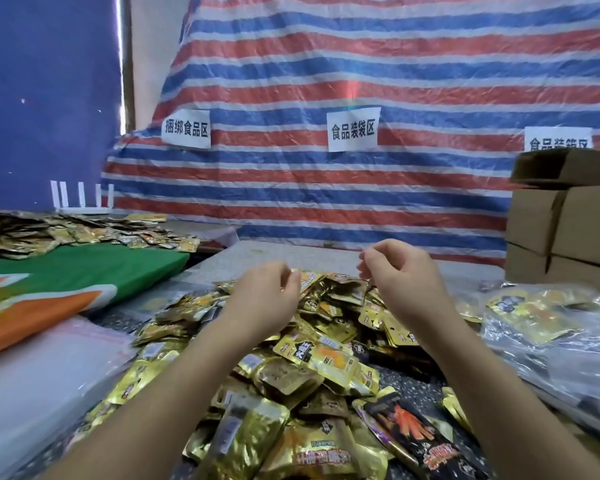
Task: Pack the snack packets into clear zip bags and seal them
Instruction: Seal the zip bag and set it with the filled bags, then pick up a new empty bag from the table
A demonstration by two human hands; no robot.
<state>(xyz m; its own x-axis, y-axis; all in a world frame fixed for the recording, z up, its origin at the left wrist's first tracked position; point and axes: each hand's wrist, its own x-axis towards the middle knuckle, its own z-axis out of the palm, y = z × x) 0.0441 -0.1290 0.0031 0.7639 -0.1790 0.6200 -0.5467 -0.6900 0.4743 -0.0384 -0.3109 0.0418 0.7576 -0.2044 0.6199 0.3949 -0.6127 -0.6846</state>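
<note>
I see a speckled grey table [278,256] at mid-frame, with a heap of gold snack packets [312,355] spread across its centre and lower part. My left hand [267,292] and right hand [399,271] hover above the heap, fingers loosely curled, holding nothing I can make out. Filled clear bags [548,327] lie at right, cardboard boxes [565,223] behind them. A striped tarp [361,64] with paper signs [353,129] fills the background.

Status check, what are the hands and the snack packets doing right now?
Both hands, left and right, raised over snack packets, fingers loosely curled, holding nothing visible. Filled clear bags at right. Nothing in the way.
</note>
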